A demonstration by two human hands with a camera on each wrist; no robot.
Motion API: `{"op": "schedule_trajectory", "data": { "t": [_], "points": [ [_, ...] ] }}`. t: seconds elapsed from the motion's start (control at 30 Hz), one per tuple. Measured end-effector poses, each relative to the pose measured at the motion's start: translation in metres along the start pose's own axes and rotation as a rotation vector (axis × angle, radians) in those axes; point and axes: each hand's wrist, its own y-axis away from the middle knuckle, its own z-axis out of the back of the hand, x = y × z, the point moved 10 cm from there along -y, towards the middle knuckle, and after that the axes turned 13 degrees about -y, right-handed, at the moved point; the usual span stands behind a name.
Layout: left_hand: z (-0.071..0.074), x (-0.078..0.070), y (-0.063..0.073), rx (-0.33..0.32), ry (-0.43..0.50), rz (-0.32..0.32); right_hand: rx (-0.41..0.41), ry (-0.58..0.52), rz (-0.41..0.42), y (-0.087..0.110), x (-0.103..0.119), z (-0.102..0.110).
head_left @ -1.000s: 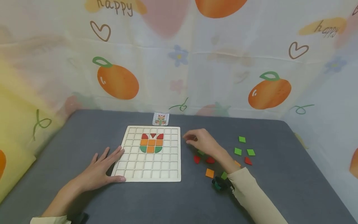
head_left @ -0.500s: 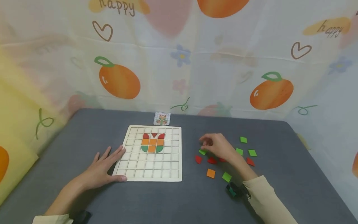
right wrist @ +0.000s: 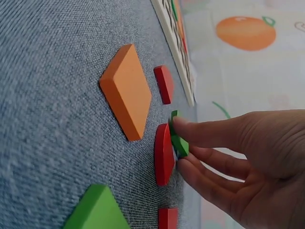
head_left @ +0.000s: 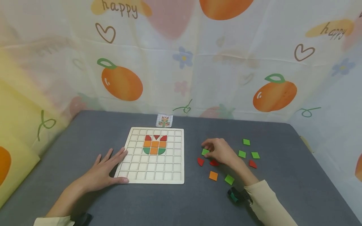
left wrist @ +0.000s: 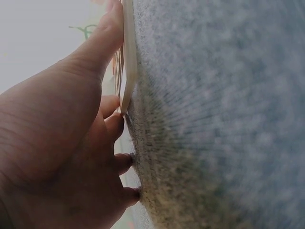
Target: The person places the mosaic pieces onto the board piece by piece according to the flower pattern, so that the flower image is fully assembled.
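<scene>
A white gridded board lies on the table with a tulip-like figure of red, orange and green pieces on its upper half. My left hand rests at its left side, fingers spread, with the thumb over the near corner and fingertips on the left edge. Right of the board, my right hand has thumb and fingers at opposite sides of a green tile, pinching it at the table. In the right wrist view the thumb tip covers part of this green tile. A red piece lies close beside it.
An orange square tile, a green tile and a red piece lie near the right hand. Farther right are several green tiles and a red piece. A small pattern card lies behind the board, before a printed curtain.
My right hand has moved right, away from the board's edge, and come down onto the green tile, its fingers closing around it. The left hand keeps its place on the board.
</scene>
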Motion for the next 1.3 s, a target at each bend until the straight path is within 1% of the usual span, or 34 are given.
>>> {"op": "schedule_trajectory", "data": {
  "t": [0.1,0.27,0.4,0.63,1.0,1.3],
  "points": [
    [0.001,0.000,-0.001,-0.007,-0.004,-0.003,-0.016,-0.009,0.011,-0.001,0.001,0.003],
    [0.000,0.001,0.000,-0.007,0.001,-0.008,-0.026,-0.079,0.040,-0.001,0.006,0.006],
    [-0.001,0.002,0.001,-0.002,0.008,-0.004,-0.003,-0.109,0.071,-0.003,0.013,0.004],
    [0.000,0.001,0.000,-0.013,0.001,-0.009,-0.010,-0.116,0.136,-0.008,0.031,0.001],
    [-0.001,-0.001,-0.001,-0.010,-0.007,-0.027,0.025,-0.143,0.206,-0.021,0.059,-0.026],
    [0.001,-0.001,0.000,-0.011,0.005,-0.035,0.075,-0.164,0.300,-0.028,0.094,-0.053]
  ]
}}
